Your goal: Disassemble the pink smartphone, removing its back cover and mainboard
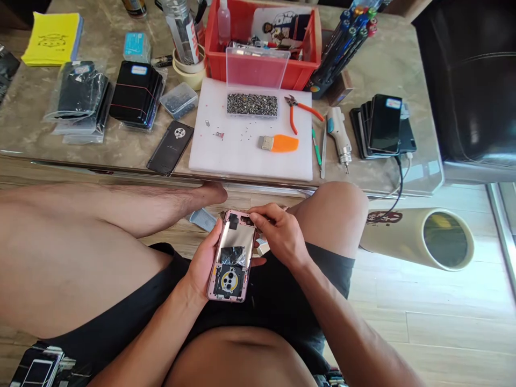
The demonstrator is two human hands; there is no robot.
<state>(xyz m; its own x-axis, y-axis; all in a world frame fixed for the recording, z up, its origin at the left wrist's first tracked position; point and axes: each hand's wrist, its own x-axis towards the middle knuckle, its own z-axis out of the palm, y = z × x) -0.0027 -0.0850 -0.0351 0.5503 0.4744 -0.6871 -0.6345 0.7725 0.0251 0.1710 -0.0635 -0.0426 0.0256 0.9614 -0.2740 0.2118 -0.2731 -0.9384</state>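
Observation:
Over my lap my left hand (201, 263) is wrapped round a pink smartphone (237, 236) whose back is off. Its silvery inner plate, a strip of black film and a round camera module show. The camera end points toward me. My right hand (280, 231) is closed at the phone's far right corner, thumb and forefinger pinched there; whatever is between those fingertips is hidden. A dark phone back cover (171, 148) with a round camera opening lies at the table's near edge. Beside it, a white foam mat (250, 161) carries a few tiny screws and small parts.
On the mat sit a clear box of screws (252, 104), orange-handled cutters (298, 110) and an orange brush (284, 143). Right of it lie a green tool (316, 148), tweezers (323, 148), an electric screwdriver (339, 137) and stacked phones (385, 126). A red bin (262, 70) stands behind.

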